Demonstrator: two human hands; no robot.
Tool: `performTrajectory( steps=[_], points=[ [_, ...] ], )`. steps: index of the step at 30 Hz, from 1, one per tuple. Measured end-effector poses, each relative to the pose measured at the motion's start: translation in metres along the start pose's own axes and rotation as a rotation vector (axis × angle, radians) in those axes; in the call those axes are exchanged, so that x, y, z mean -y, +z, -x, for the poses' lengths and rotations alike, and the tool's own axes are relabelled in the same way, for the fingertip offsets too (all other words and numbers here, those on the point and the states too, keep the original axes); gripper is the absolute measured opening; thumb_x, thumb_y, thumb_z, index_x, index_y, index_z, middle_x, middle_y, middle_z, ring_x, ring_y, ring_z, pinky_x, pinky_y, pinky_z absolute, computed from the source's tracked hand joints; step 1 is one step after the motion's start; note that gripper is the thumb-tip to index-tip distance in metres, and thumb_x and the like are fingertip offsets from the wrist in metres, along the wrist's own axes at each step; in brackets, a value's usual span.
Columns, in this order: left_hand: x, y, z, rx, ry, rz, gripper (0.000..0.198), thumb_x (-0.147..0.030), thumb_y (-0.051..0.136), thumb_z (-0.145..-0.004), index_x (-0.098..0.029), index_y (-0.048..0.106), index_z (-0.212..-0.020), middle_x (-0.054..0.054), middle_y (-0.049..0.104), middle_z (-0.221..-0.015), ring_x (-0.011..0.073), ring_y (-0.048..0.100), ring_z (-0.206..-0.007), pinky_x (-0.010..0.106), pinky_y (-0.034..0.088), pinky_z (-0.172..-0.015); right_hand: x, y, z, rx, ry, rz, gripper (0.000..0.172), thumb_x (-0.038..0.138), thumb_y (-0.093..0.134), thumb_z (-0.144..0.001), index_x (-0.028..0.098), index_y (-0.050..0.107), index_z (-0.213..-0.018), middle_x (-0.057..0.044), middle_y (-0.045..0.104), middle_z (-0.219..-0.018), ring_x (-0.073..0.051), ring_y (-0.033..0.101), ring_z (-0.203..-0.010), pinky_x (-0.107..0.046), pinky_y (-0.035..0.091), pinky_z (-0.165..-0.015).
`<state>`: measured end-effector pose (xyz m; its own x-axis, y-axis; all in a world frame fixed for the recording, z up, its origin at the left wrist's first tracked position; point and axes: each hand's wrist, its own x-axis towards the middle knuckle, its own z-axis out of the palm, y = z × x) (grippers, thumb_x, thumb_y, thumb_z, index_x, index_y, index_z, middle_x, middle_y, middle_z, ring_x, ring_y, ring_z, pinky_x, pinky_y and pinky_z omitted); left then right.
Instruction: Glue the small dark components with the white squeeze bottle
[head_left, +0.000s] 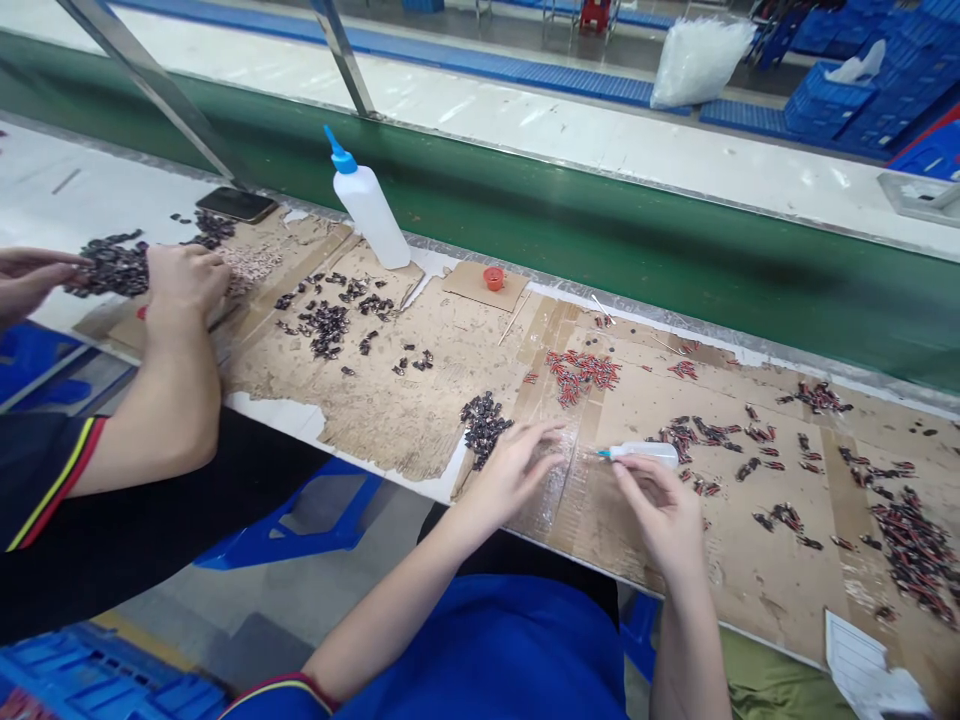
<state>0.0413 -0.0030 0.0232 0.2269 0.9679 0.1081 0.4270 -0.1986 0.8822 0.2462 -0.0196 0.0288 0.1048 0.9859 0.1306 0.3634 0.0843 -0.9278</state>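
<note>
My left hand [514,468] is over the cardboard-covered table [405,420], beside a pile of small dark parts [485,428]. Its thumb and forefinger are apart, and I see nothing between them. My right hand [666,508] has its fingers closed around a small clear squeeze bottle [646,453] with a thin blue-green tip. The bottle lies nearly level, its tip toward my left hand. Beyond the hands is a heap of small red-and-black parts [583,372]. More such parts [701,433] are scattered to the right of the bottle.
A large white bottle with blue nozzle [371,215] stands at the back. Near it are a red cup [493,279] and a phone [236,204]. On the left, a co-worker's hands [184,280] handle dark parts. A paper [870,670] lies front right; a green wall [600,220] runs behind.
</note>
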Motion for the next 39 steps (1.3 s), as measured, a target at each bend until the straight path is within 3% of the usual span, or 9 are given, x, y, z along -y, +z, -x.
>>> performTrajectory(
  steps=[3,6,11,15,18,22,29,34,39],
  points=[
    [0.012,-0.015,-0.006,-0.086,-0.041,-0.318,0.021,-0.016,0.056,-0.088,-0.022,0.065,-0.106,0.009,0.071,-0.106,0.027,0.057,-0.107,0.046,0.04,-0.095,-0.008,-0.029,-0.001,-0.273,0.03,0.186,0.027,0.044,0.069,-0.078,0.019,0.073,-0.083,-0.008,0.07,-0.082,-0.018,0.062,-0.065,-0.032,0.052,-0.06],
    [0.021,-0.024,-0.009,-0.122,-0.054,-0.533,0.017,-0.014,0.055,-0.088,-0.022,0.068,-0.097,0.009,0.071,-0.102,0.029,0.053,-0.105,0.048,0.037,-0.094,-0.015,-0.048,-0.005,-0.415,-0.053,0.45,0.033,0.048,0.067,-0.079,0.018,0.074,-0.094,-0.011,0.069,-0.093,-0.022,0.062,-0.075,-0.039,0.052,-0.07],
    [0.024,-0.024,-0.011,-0.07,-0.026,-0.629,0.024,-0.008,0.052,-0.086,-0.021,0.07,-0.095,0.01,0.069,-0.095,0.0291,0.051,-0.099,0.047,0.034,-0.091,-0.033,-0.048,-0.018,-0.154,-0.391,0.683,0.044,0.056,0.064,-0.08,0.025,0.068,-0.112,-0.015,0.062,-0.115,-0.035,0.048,-0.112,-0.057,0.039,-0.095],
    [0.02,-0.02,-0.013,-0.001,-0.004,-0.543,0.029,-0.01,0.047,-0.09,-0.025,0.07,-0.101,0.008,0.067,-0.099,0.0257,0.052,-0.097,0.043,0.033,-0.087,-0.044,-0.038,-0.028,-0.052,-0.458,0.663,0.034,0.054,0.059,-0.084,0.025,0.069,-0.097,-0.015,0.062,-0.11,-0.036,0.043,-0.117,-0.06,0.036,-0.095],
    [0.015,-0.016,-0.012,0.049,0.019,-0.403,0.023,-0.016,0.05,-0.093,-0.026,0.071,-0.093,0.004,0.07,-0.096,0.0219,0.056,-0.097,0.04,0.032,-0.089,-0.037,-0.034,-0.029,-0.051,-0.367,0.553,0.036,0.056,0.062,-0.081,0.022,0.066,-0.094,-0.014,0.065,-0.107,-0.035,0.049,-0.113,-0.056,0.04,-0.094],
    [0.015,-0.007,-0.008,0.095,0.05,-0.276,0.019,-0.016,0.055,-0.091,-0.026,0.072,-0.088,0.001,0.075,-0.094,0.0214,0.059,-0.104,0.04,0.028,-0.095,-0.021,-0.025,-0.02,-0.088,-0.068,0.176,0.041,0.053,0.073,-0.07,0.021,0.063,-0.094,-0.007,0.069,-0.087,-0.024,0.062,-0.079,-0.038,0.051,-0.071],
    [0.023,-0.002,0.001,0.075,-0.005,-0.236,0.017,-0.014,0.06,-0.086,-0.026,0.072,-0.084,0.001,0.077,-0.093,0.023,0.061,-0.108,0.043,0.028,-0.098,-0.014,0.01,-0.01,-0.24,0.187,-0.417,0.037,0.049,0.077,-0.06,0.018,0.064,-0.078,-0.002,0.065,-0.067,-0.014,0.055,-0.054,-0.026,0.041,-0.05],
    [0.02,-0.002,0.001,0.058,-0.051,-0.229,0.017,-0.014,0.065,-0.082,-0.026,0.071,-0.092,0.002,0.076,-0.097,0.0233,0.062,-0.107,0.043,0.03,-0.097,-0.011,0.033,-0.005,-0.235,0.347,-0.47,0.036,0.049,0.075,-0.063,0.017,0.062,-0.074,0.002,0.059,-0.057,-0.009,0.045,-0.044,-0.022,0.035,-0.042],
    [0.018,0.0,0.001,0.025,-0.088,-0.198,0.013,-0.018,0.068,-0.081,-0.026,0.071,-0.09,0.002,0.077,-0.096,0.0232,0.063,-0.107,0.043,0.029,-0.099,-0.003,0.045,0.0,-0.319,0.34,-0.332,0.038,0.052,0.073,-0.064,0.016,0.061,-0.064,-0.001,0.062,-0.057,-0.013,0.052,-0.049,-0.025,0.043,-0.048]
  ],
)
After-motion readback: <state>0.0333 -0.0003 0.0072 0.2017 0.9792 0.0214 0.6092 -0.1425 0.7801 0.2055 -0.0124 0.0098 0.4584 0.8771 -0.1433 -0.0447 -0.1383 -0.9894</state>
